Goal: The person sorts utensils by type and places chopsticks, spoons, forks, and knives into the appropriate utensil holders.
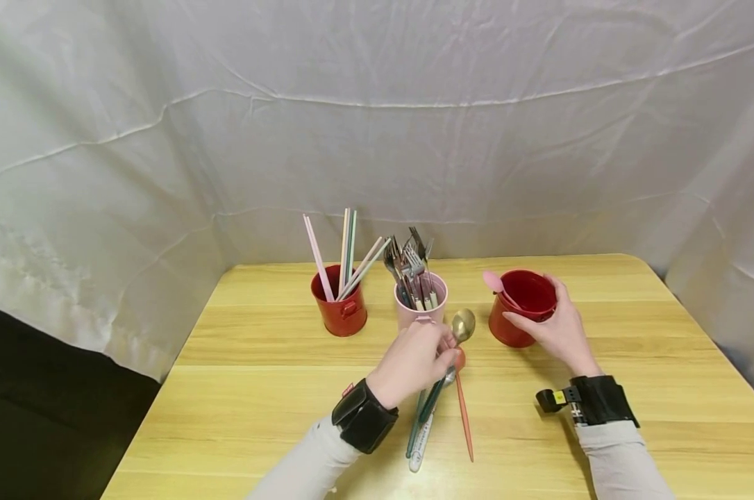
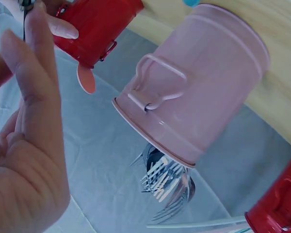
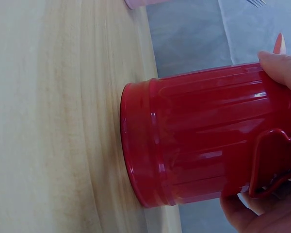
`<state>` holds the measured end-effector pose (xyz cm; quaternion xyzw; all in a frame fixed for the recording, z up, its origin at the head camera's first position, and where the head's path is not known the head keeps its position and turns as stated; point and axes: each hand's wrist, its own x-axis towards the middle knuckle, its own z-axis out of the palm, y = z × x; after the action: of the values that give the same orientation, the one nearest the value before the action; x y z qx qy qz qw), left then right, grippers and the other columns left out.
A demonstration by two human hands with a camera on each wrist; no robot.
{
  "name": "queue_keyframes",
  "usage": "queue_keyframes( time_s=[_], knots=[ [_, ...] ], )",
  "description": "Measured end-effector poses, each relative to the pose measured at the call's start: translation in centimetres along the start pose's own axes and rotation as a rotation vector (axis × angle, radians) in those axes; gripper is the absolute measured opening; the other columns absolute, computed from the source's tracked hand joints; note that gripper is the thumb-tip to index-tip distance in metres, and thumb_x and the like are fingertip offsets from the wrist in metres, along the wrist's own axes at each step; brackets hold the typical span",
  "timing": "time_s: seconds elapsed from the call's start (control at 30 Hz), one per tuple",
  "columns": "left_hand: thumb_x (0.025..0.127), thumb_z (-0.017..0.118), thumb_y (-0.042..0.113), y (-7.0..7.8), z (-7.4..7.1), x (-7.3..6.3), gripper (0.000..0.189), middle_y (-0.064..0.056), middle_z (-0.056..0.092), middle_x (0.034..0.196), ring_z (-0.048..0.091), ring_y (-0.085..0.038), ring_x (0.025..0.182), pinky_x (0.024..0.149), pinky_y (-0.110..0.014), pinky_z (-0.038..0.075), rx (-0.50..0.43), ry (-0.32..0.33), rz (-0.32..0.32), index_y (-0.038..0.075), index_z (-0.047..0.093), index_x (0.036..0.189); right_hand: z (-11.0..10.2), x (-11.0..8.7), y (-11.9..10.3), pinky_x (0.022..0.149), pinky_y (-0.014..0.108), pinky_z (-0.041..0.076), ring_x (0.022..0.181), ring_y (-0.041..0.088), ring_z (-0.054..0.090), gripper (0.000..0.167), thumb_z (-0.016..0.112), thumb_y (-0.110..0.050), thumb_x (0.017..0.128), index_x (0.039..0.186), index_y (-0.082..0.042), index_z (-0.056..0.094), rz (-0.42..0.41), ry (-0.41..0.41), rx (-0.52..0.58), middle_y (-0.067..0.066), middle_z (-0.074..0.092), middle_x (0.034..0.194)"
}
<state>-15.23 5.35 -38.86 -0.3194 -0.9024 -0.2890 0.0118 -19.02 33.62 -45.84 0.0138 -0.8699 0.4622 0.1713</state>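
In the head view my left hand (image 1: 417, 361) is at the middle of the table, in front of the pink cup (image 1: 421, 318). Its thumb and fingers pinch a gold spoon (image 1: 463, 325) near the neck; the rest of that spoon is hidden. Under and beside the hand lie an orange spoon (image 1: 464, 417), a dark-green-handled spoon (image 1: 432, 401) and a white patterned handle (image 1: 421, 444). My right hand (image 1: 564, 330) grips the right red cup (image 1: 507, 323) around its rim. A pink spoon (image 1: 493, 281) leans inside that cup. The right wrist view shows the cup (image 3: 203, 141) standing upright on the table.
The pink cup holds several forks (image 1: 414, 264). Farther left, another red cup (image 1: 342, 319) holds several chopsticks (image 1: 317, 257) in pastel colours. A pale cloth (image 1: 377, 153) hangs behind the wooden table (image 1: 258, 403).
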Motion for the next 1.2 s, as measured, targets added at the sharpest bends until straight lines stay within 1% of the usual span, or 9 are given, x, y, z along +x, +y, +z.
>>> queue_keyframes(
  time_s=[0.1, 0.27, 0.37, 0.57, 0.67, 0.8, 0.97, 1.07, 1.2],
  knots=[
    [0.095, 0.069, 0.016, 0.4, 0.0, 0.8, 0.005, 0.004, 0.076, 0.080, 0.060, 0.004, 0.062, 0.055, -0.007, 0.043, -0.010, 0.038, 0.033, 0.012, 0.069, 0.091, 0.0, 0.0, 0.0, 0.102, 0.071, 0.043, 0.131, 0.049, 0.044, 0.100, 0.084, -0.025, 0.081, 0.155, 0.001, 0.022, -0.006, 0.000, -0.002, 0.031, 0.042, 0.149],
    [0.097, 0.067, 0.018, 1.1, -0.1, 2.1, 0.008, 0.000, 0.079, 0.087, 0.072, -0.003, 0.073, 0.061, -0.005, 0.045, -0.036, 0.129, 0.064, 0.010, 0.070, 0.096, 0.2, 0.1, 0.0, 0.101, 0.070, 0.044, 0.129, 0.049, 0.045, 0.099, 0.084, -0.024, 0.081, 0.154, 0.003, 0.023, -0.021, 0.003, -0.009, 0.032, 0.043, 0.148],
    [0.097, 0.067, 0.019, 1.4, -0.1, 2.7, 0.010, 0.001, 0.079, 0.087, 0.072, -0.004, 0.071, 0.061, -0.005, 0.045, -0.057, 0.205, 0.089, 0.011, 0.071, 0.097, 0.2, 0.1, 0.0, 0.101, 0.071, 0.045, 0.129, 0.049, 0.045, 0.098, 0.084, -0.024, 0.081, 0.153, 0.003, 0.023, -0.021, -0.003, -0.011, 0.032, 0.043, 0.148],
    [0.097, 0.067, 0.019, 1.8, -0.1, 3.9, 0.010, -0.001, 0.079, 0.089, 0.070, -0.006, 0.072, 0.063, -0.006, 0.044, -0.146, 0.364, 0.137, 0.010, 0.071, 0.099, 0.1, 0.0, -0.3, 0.102, 0.069, 0.045, 0.130, 0.048, 0.044, 0.100, 0.084, -0.024, 0.082, 0.155, 0.002, 0.021, -0.006, -0.017, -0.015, 0.032, 0.043, 0.148],
    [0.097, 0.067, 0.019, 2.1, -0.1, 4.6, 0.010, -0.003, 0.079, 0.093, 0.074, -0.008, 0.077, 0.068, -0.005, 0.048, -0.182, 0.430, 0.151, 0.010, 0.070, 0.100, 0.0, 0.0, -0.5, 0.102, 0.068, 0.044, 0.130, 0.049, 0.044, 0.101, 0.084, -0.024, 0.081, 0.156, 0.001, 0.021, -0.004, -0.021, -0.010, 0.032, 0.043, 0.148],
    [0.098, 0.067, 0.018, 2.5, 0.1, 5.5, 0.010, -0.007, 0.078, 0.099, 0.078, -0.014, 0.085, 0.075, -0.007, 0.054, -0.267, 0.507, 0.186, 0.008, 0.069, 0.100, 0.1, -0.1, -0.5, 0.102, 0.068, 0.044, 0.130, 0.049, 0.044, 0.101, 0.084, -0.024, 0.082, 0.156, 0.001, 0.020, -0.003, -0.021, -0.016, 0.032, 0.042, 0.148],
    [0.097, 0.066, 0.013, 2.9, 0.4, 6.6, 0.009, -0.010, 0.077, 0.099, 0.078, -0.019, 0.089, 0.078, -0.009, 0.055, -0.344, 0.621, 0.241, 0.004, 0.066, 0.099, 0.2, 0.1, -0.1, 0.102, 0.068, 0.045, 0.130, 0.048, 0.045, 0.100, 0.084, -0.024, 0.082, 0.155, 0.002, 0.021, -0.011, -0.013, -0.028, 0.032, 0.043, 0.148],
    [0.097, 0.066, 0.012, 3.0, 0.7, 7.1, 0.009, -0.013, 0.076, 0.098, 0.078, -0.021, 0.088, 0.080, -0.009, 0.055, -0.374, 0.662, 0.268, 0.003, 0.065, 0.099, 0.3, 0.2, 0.0, 0.102, 0.069, 0.044, 0.130, 0.048, 0.045, 0.100, 0.084, -0.025, 0.081, 0.154, 0.003, 0.022, -0.019, -0.008, -0.025, 0.032, 0.043, 0.148],
    [0.096, 0.067, 0.009, 2.9, 1.4, 7.8, 0.010, -0.016, 0.076, 0.099, 0.078, -0.023, 0.089, 0.080, -0.009, 0.055, -0.409, 0.681, 0.285, 0.000, 0.065, 0.101, 0.3, 0.2, 0.0, 0.102, 0.069, 0.044, 0.130, 0.048, 0.045, 0.100, 0.084, -0.025, 0.081, 0.154, 0.003, 0.022, -0.018, -0.009, -0.026, 0.032, 0.043, 0.148]
  ],
)
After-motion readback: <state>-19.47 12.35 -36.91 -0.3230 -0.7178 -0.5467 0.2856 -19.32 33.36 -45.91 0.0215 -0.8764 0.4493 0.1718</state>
